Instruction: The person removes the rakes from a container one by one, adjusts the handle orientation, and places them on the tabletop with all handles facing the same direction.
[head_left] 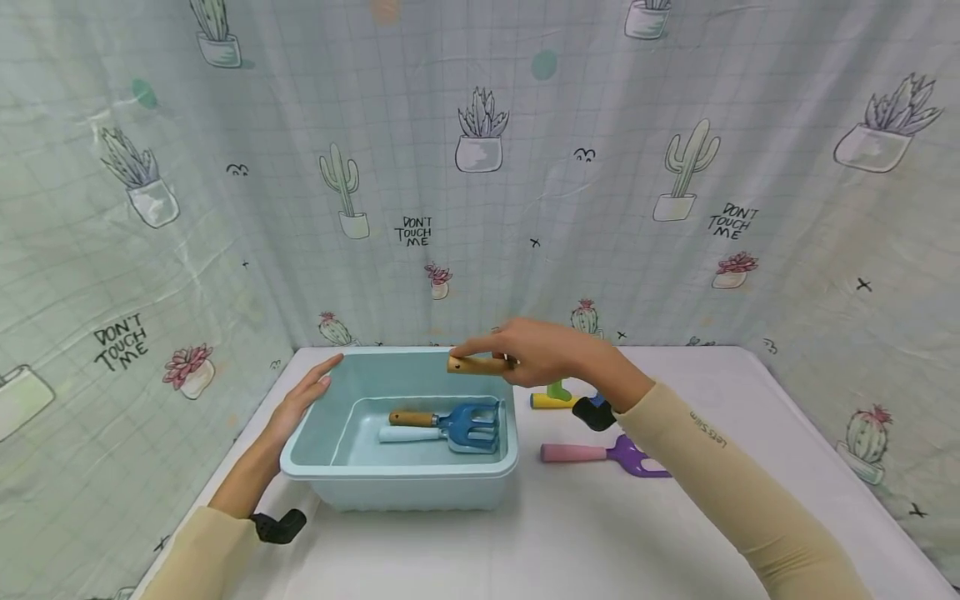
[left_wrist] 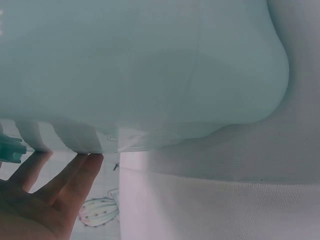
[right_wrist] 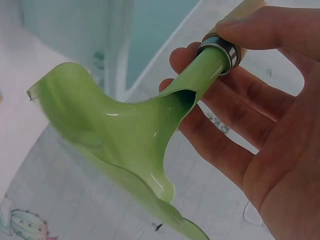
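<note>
My right hand (head_left: 542, 350) pinches a small green garden trowel (right_wrist: 120, 125) near the metal collar of its wooden handle, above the tub's right rim. In the right wrist view the thumb lies over the collar, with fingers beneath. A light blue plastic tub (head_left: 405, 492) stands on the table. Against its left side rests my left hand (head_left: 296, 404), fingers stretched out along the wall; the left wrist view shows fingertips (left_wrist: 92, 162) touching it. Inside the tub lie a blue hand fork (head_left: 411, 418) with a wooden handle and a second blue tool (head_left: 408, 434) with a pale blue handle, heads overlapping.
Right of the tub, a purple tool (head_left: 626, 454) with a pink handle lies on the white table (head_left: 600, 533). Behind it is a yellow-handled tool (head_left: 550, 402), partly hidden by the right wrist. A cactus-print curtain (head_left: 480, 217) encloses the back and sides.
</note>
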